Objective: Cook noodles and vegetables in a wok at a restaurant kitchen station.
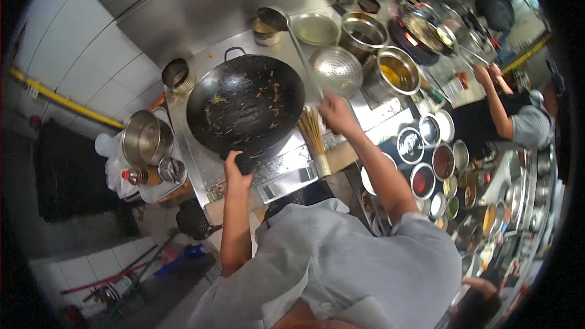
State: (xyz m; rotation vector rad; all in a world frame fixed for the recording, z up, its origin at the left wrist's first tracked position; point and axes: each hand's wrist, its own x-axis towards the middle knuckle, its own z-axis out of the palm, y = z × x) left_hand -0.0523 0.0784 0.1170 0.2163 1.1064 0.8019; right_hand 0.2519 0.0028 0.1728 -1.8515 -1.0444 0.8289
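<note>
My left hand (238, 172) is closed around the near handle of a black wok (247, 100), with a dark cloth (246, 162) bunched at the grip. Shreds of food and small orange bits (276, 92) cling to the wok's inside. Right of the wok, my right hand (336, 113) hovers with fingers curled and slightly blurred; what is in them, if anything, does not show. Just below it, a bamboo wok brush (312, 137) leans on the stove. A round perforated strainer (337, 71) lies beyond the hand.
Steel pots (398, 70) and a metal bowl (314, 28) stand at the back right. A large steel pot (147, 137) and a red-capped bottle (141, 175) sit on the left. Sauce containers (423, 181) crowd the right counter. A co-worker's arms (496, 100) reach in there.
</note>
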